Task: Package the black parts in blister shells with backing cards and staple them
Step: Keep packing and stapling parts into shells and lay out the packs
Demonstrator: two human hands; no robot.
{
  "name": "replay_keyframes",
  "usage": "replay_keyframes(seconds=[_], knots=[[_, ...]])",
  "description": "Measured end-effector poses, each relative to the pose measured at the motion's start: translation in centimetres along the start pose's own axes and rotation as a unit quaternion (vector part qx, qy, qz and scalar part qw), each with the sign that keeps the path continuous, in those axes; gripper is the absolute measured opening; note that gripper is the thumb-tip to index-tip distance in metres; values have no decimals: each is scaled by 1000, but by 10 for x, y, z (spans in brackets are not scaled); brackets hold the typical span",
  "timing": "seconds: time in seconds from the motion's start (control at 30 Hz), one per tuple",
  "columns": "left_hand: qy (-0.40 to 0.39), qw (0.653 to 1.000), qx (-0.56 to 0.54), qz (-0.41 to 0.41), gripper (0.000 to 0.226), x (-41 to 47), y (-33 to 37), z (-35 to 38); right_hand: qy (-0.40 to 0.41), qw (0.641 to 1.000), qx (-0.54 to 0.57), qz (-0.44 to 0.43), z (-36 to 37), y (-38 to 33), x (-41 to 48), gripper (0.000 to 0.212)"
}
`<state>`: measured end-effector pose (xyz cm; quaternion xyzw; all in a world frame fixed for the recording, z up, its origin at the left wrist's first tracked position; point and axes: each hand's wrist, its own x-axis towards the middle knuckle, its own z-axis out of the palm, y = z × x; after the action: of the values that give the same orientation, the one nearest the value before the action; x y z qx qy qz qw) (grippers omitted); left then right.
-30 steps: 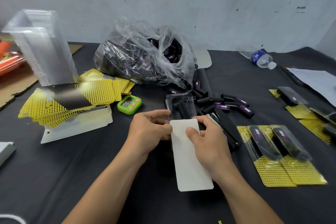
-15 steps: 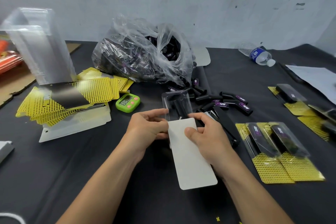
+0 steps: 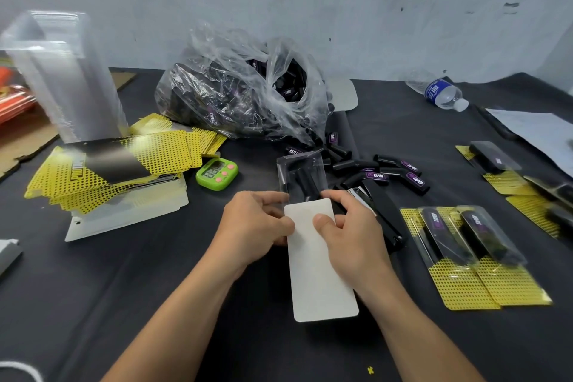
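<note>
Head view: both hands hold one half-made pack just above the tabletop (image 3: 148,295). The left hand (image 3: 257,226) pinches the left edge of the backing card (image 3: 319,276) near its top, thumb on the plain white face and fingers (image 3: 273,199) curled behind. The right hand (image 3: 350,236) pinches the right edge in the same way. The blister shell (image 3: 319,164) juts out just past the fingertips, away from the person, with a black part (image 3: 305,183) inside it. How far the card sits in the shell is hidden under the hands.

The card looks light and thin, stiff along its length but easy to crease. The shell is probably springy, slick and easily dented, and the part may slide about inside. The safest hold seems to be at the side edges where card and shell overlap, squeezing both layers together.

The stapler (image 3: 383,214) lies just right of the right fingers, loose black parts (image 3: 387,175) beyond them, and finished packs (image 3: 465,257) farther right.
</note>
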<state>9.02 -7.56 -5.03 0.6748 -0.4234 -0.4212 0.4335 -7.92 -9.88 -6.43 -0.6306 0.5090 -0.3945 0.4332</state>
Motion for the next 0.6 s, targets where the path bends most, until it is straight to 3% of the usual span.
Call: replay_keyframes(seconds=[0.13,0.2,0.27,0.4,0.5,0.6], knots=[[-30,998,54,32,70,-3,2,-2,20,1000,-14,-9,2,1,0,34],[-29,996,66,45,69,-3,1,-3,21,1000,-16,-12,3,1,-1,32],[-27,997,59,50,62,-2,1,-3,27,999,-17,-10,3,1,0,26],[-50,995,-89,10,39,-5,4,-2,44,999,7,30,1,2,3,6],[-54,988,-143,-17,19,-5,5,-1,47,998,-1,31,1,1,3,12],[-35,987,-154,-23,14,-2,5,-2,28,999,-7,39,0,0,3,21]])
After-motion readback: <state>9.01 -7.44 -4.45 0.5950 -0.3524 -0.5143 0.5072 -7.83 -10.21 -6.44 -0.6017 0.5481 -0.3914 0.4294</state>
